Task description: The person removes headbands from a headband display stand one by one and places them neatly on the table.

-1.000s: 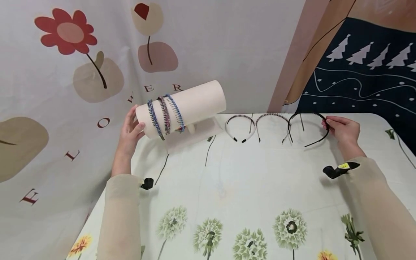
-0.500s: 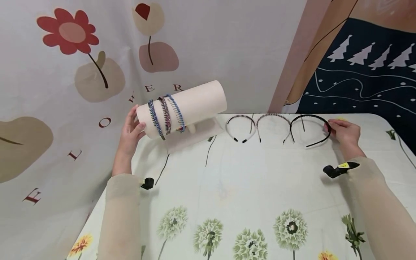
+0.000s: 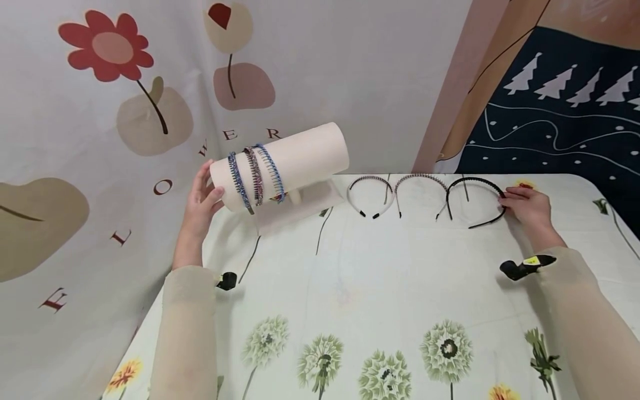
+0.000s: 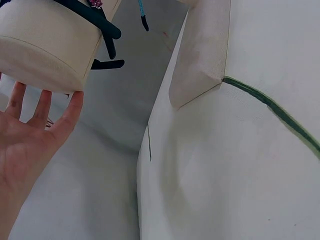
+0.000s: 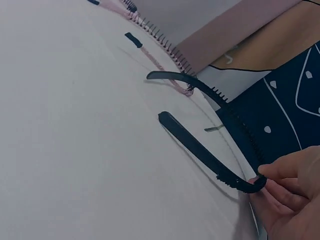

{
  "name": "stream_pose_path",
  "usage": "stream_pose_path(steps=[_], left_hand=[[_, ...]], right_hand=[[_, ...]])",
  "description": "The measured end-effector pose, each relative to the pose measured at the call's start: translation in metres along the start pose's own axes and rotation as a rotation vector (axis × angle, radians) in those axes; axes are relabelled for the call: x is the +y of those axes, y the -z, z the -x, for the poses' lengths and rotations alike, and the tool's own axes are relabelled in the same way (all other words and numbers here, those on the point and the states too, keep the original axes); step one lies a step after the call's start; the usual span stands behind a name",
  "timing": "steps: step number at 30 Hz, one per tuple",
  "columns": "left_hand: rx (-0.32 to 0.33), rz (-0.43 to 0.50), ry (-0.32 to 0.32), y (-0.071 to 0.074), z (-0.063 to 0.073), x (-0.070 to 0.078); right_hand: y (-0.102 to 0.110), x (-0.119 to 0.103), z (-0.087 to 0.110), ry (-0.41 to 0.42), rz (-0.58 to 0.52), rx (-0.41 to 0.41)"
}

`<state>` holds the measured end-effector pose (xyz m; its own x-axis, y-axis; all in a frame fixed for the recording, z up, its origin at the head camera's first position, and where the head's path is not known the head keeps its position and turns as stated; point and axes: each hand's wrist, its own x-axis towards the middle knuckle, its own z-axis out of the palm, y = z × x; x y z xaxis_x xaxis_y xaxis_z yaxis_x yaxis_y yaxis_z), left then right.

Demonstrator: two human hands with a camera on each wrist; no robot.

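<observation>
My left hand [image 3: 199, 205] touches the near end of a cream cylindrical headband stand [image 3: 312, 150] with its spread fingertips [image 4: 74, 107]. Around that cylinder sit a dark blue beaded headband [image 3: 237, 180], a pink-and-black one [image 3: 254, 175] and a lighter blue one [image 3: 270, 169]. Over at the right, my right hand [image 3: 530, 210] pinches a black toothed headband [image 5: 192, 145] by its curved side, between thumb and fingers. The ends of the black headband point away from that hand in the right wrist view.
A white headband [image 3: 354, 203] and a pinkish toothed headband [image 3: 421, 176] lie in a row along the far edge, left of the black one. The stand's flat base [image 3: 300, 214] rests on the flower-print tablecloth [image 3: 380, 278]. A printed curtain [image 3: 370, 83] hangs behind.
The black headband shifted slightly right, then settled a little back left with my right hand. My left hand and the stand have stayed in place.
</observation>
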<state>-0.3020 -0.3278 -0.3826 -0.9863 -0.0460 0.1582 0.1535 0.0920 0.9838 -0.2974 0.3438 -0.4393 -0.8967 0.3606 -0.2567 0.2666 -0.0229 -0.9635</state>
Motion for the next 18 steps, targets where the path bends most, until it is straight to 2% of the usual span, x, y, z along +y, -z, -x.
stream_pose_path(steps=[9,18], left_hand=[[-0.001,-0.008,0.009,-0.001,0.0,-0.001],[-0.007,-0.008,-0.003,0.0,0.0,0.0]], right_hand=[[-0.003,-0.008,0.006,-0.001,-0.142,0.059],[0.0,-0.009,0.008,0.008,-0.172,0.061]])
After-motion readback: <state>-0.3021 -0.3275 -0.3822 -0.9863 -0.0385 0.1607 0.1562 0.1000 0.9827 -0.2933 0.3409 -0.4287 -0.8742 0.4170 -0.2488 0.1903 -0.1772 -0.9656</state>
